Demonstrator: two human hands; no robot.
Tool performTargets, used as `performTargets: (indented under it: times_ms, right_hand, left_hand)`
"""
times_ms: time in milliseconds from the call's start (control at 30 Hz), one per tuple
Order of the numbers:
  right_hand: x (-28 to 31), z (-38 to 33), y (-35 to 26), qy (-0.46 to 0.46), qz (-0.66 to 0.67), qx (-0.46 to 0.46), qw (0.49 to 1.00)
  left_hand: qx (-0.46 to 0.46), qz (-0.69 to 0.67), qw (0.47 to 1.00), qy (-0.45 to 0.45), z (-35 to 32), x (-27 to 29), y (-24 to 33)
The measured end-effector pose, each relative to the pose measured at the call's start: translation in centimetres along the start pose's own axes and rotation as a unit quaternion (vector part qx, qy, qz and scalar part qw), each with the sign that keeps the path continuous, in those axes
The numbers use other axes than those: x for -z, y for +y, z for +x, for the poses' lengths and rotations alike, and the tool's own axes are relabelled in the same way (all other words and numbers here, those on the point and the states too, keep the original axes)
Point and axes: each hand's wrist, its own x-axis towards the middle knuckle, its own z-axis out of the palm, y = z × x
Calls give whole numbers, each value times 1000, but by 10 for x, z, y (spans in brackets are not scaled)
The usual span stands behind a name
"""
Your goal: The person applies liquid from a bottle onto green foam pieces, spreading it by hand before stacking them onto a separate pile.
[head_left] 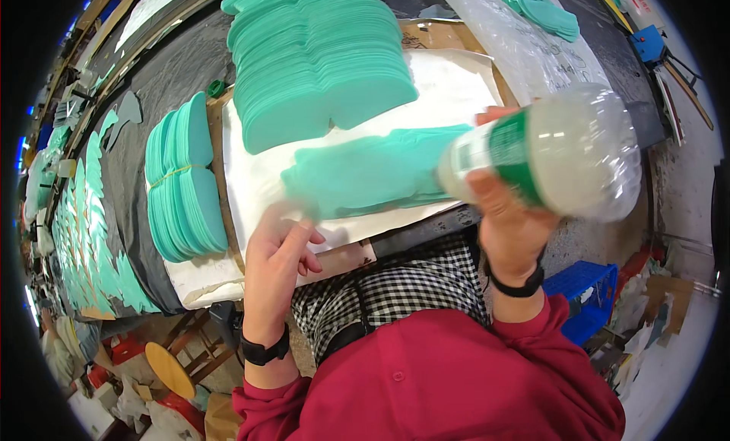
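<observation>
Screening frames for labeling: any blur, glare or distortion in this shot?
Head view: motion blur on the bottle and the fingertips of the left hand; head view: bright glints on the bottle's clear end; head view: fisheye bowing of straight edges toward a black rim; head view: the tall green stack looks reasonably sharp.

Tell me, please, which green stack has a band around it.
The smaller left stack: a thin yellow band crosses it; none shows on the larger stack beside it.
</observation>
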Motion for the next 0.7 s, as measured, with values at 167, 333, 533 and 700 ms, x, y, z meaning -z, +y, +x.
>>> performTargets:
  times_ms: [167, 333, 533, 700]
  right_hand:
    - [-45, -20, -13, -233, -33, -7, 972]
    - [-86, -30, 0, -200, 120, 46, 971]
    - [-11, 20, -7, 27, 106, -27, 994]
    - [58, 28, 0, 191, 99, -55, 975]
  left_hand:
    - [-74, -57, 989, 115, -17, 13, -1]
    - [-67, -35, 992, 103, -16, 31, -11]
    - [21, -47, 999, 5, -10, 6, -3]
    - [-40, -39, 998, 11, -5, -7, -3]
